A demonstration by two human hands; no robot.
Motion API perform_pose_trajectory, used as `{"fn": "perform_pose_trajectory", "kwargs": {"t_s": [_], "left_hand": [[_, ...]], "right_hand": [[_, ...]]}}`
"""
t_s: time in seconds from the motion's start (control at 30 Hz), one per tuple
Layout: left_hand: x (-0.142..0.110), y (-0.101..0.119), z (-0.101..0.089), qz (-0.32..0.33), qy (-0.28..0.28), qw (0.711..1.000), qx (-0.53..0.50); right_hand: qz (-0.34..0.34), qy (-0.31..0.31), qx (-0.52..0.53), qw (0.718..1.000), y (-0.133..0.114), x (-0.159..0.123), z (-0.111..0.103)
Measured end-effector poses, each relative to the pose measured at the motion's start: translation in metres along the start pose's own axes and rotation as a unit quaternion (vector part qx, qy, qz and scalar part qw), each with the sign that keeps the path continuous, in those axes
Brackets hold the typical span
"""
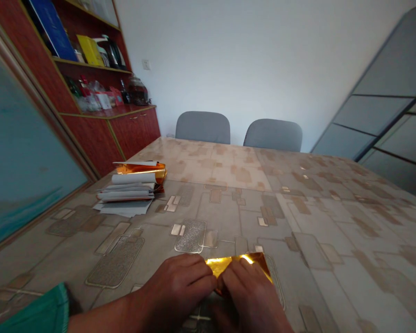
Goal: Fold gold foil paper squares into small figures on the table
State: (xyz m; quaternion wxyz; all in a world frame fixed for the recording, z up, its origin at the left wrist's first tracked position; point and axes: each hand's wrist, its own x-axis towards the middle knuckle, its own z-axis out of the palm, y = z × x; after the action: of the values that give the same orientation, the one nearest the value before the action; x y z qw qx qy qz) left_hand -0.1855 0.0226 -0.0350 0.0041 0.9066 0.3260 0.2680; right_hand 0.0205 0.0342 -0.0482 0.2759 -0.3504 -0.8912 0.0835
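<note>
Near the front edge of the table, a shiny gold foil sheet (222, 264) lies under both of my hands. My left hand (182, 284) has its fingers curled over the sheet's left end. Pressed on the right part of the foil is my right hand (247, 289), its fingers bent and close together. The two hands nearly meet at the thumbs, and the foil between them looks folded or rolled. Its underside and my fingertips are hidden.
A stack of folded grey-white and gold foil papers (133, 192) rests on the table's left side. The patterned tablecloth (225, 212) covers the table. Two grey chairs (203, 127) stand at the far edge, and a red-brown cabinet (135, 127) is at the back left.
</note>
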Motion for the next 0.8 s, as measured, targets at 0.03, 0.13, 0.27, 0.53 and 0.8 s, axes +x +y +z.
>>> {"fn": "perform_pose_trajectory", "kwargs": {"t_s": [0.03,0.13,0.27,0.53,0.8], "left_hand": [[-0.001,-0.002,0.000,-0.010,-0.010,1.000,-0.021],[-0.005,-0.012,-0.004,-0.080,-0.049,0.990,-0.101],[-0.008,-0.022,-0.008,-0.183,-0.055,0.966,-0.171],[0.002,-0.027,-0.007,-0.213,-0.046,0.955,-0.202],[0.006,-0.025,-0.005,-0.248,-0.056,0.950,-0.181]], "right_hand": [[0.005,0.014,0.005,1.000,-0.001,0.002,0.003],[0.019,0.041,0.037,0.998,0.000,0.003,0.006],[0.038,0.027,0.068,0.997,0.005,-0.001,0.003],[0.062,0.041,0.025,0.997,0.008,-0.002,0.010],[0.049,0.073,-0.008,0.996,0.009,0.003,0.006]]}}
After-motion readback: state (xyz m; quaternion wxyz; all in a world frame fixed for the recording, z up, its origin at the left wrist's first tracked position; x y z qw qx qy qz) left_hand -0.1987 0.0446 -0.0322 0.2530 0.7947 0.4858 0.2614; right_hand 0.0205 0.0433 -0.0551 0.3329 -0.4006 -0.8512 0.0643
